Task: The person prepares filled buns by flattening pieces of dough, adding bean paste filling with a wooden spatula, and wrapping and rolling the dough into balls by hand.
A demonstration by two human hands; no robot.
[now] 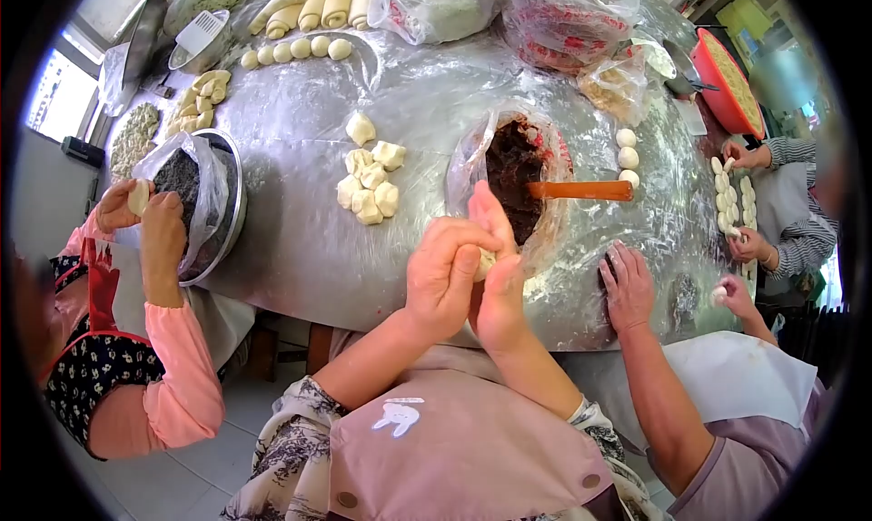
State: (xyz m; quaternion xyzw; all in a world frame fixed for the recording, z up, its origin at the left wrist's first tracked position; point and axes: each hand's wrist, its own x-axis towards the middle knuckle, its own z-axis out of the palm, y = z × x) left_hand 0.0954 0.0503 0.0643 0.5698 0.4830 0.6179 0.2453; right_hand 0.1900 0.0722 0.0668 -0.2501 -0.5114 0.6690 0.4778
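Note:
Both my hands meet in front of my apron, close to the near side of the plastic-lined bowl of dark red filling (516, 162). A small pale piece of dough (485, 265) shows between them. My left hand (451, 271) is curled with its fingers around the dough. My right hand (498, 289) is pressed against the dough from the other side, partly hidden behind the left fingers. An orange-brown spatula (581, 190) rests in the filling, its handle pointing right. Left of the bowl lies a cluster of several cut dough pieces (371, 180).
At left, a co-worker holds dough beside a bowl of dark filling (238, 203). Another's hand (627, 285) rests on the metal table (300, 176) at right. Dough balls (627, 158) stand in a row. Farther right, a third person handles dough near a red basin (727, 80).

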